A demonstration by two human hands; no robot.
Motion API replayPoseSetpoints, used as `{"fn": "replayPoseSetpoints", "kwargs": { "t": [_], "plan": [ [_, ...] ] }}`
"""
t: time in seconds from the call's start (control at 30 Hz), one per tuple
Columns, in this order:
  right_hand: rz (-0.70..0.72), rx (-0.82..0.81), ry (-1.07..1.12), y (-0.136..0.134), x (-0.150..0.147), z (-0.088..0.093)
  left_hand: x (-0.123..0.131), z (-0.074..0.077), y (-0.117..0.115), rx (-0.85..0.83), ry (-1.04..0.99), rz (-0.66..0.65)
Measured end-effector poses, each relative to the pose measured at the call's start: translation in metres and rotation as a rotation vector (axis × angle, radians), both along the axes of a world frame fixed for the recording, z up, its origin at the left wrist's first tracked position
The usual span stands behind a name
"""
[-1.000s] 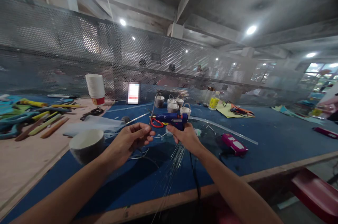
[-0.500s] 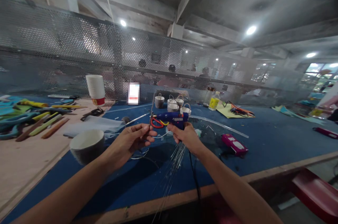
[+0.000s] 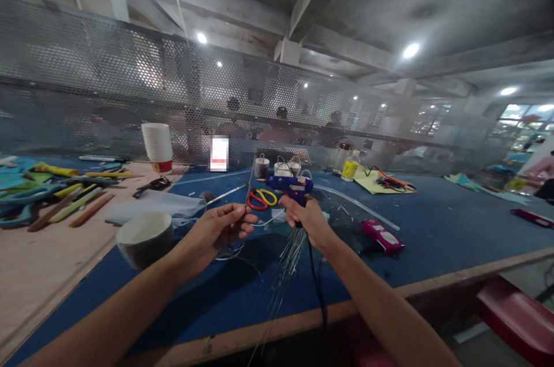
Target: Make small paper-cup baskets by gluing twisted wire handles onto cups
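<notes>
Between the fingertips of my left hand (image 3: 227,228) is a thin, dark strand, perhaps wrapped wire (image 3: 251,182), pointing upward. My right hand (image 3: 309,220) is wrapped round the handle of a blue glue gun (image 3: 289,184), its nozzle facing left toward the strand but apart from it. Scissors with red and yellow handles (image 3: 262,198) lie behind, between the two hands. A bundle of thin metal wires (image 3: 289,260) spreads below my right hand and over the table's front edge. Small grey-white pots with looped handles (image 3: 261,167) stand beyond the glue gun.
A larger bowl-like pot (image 3: 145,239) stands left of my left arm. Stacked paper cups (image 3: 157,145) and several tools (image 3: 90,209) occupy the left side. On the right lie a magenta device (image 3: 383,237), a yellow-labelled bottle (image 3: 350,166) and paper (image 3: 367,182). A perforated metal screen (image 3: 259,84) borders the back.
My right hand has drawn the glue gun slightly right and up, so its nozzle has come away from the strand. My left hand stays nearly still; the strand tilts a little more to the right.
</notes>
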State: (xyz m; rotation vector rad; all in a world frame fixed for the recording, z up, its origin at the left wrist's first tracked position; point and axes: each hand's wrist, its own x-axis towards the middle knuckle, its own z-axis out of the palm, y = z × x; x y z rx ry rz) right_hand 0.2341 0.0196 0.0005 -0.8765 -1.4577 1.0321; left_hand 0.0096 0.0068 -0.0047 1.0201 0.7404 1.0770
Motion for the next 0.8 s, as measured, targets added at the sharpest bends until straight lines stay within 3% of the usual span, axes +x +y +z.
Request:
{"fn": "replayPoseSetpoints", "kwargs": {
  "t": [0.23, 0.4, 0.6, 0.8],
  "plan": [
    [-0.007, -0.029, 0.170, 0.008, 0.007, 0.005, 0.000, 0.002, 0.000, 0.059, -0.015, 0.004],
    [-0.023, -0.108, 0.248, 0.001, 0.011, 0.000, 0.000, 0.006, -0.006, 0.150, 0.011, 0.048],
    [-0.096, -0.104, 0.197, -0.026, 0.023, -0.004, -0.007, 0.004, -0.021, 0.368, 0.241, 0.104],
    [-0.152, -0.042, 0.152, -0.047, 0.025, -0.001, -0.029, -0.008, -0.043, 0.519, 0.547, 0.185]
  ]
}}
